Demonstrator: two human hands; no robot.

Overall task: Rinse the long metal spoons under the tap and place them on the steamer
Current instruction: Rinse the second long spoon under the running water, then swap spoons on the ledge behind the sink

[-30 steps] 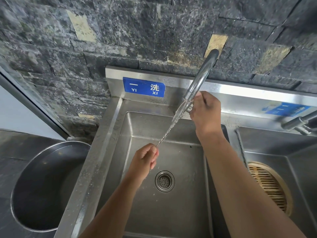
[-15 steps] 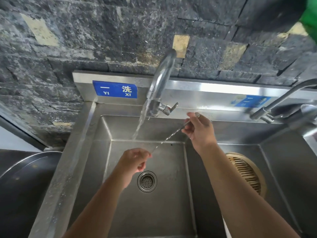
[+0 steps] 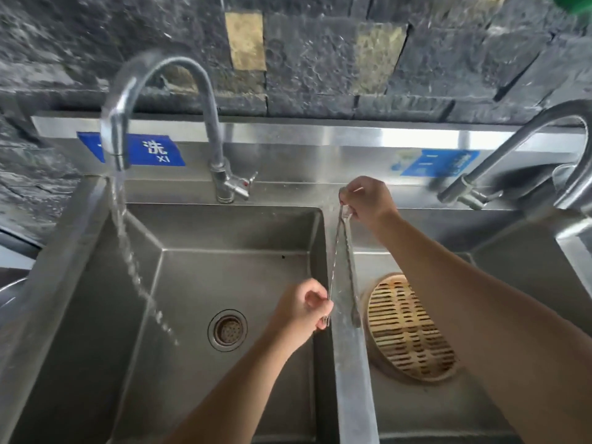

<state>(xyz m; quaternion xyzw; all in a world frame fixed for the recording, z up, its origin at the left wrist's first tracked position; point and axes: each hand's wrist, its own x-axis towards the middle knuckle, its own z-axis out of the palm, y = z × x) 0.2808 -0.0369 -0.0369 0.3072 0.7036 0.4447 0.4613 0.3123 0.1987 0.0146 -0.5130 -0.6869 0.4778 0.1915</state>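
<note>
Two long metal spoons hang over the divider between the two sinks. My right hand (image 3: 365, 200) pinches their upper ends together. My left hand (image 3: 304, 310) grips the lower end of the left spoon (image 3: 334, 257). The other spoon (image 3: 351, 277) hangs free, its tip beside the steamer's rim. The round bamboo steamer (image 3: 410, 328) lies in the right sink, partly hidden by my right forearm. The tap (image 3: 118, 123) is turned to the left and runs water into the left sink (image 3: 224, 232), well apart from both spoons.
The sink divider (image 3: 350, 379) runs toward me between the basins. A drain (image 3: 227, 330) sits in the left sink floor. A second tap (image 3: 512, 149) arches over the right sink. A stone wall stands behind, and a dark pot rim (image 3: 9, 290) shows at the far left.
Both hands have carried the spoons rightward, out of the water stream, to above the divider. The spoons now hang nearly upright and spread apart at the bottom. The tap keeps running.
</note>
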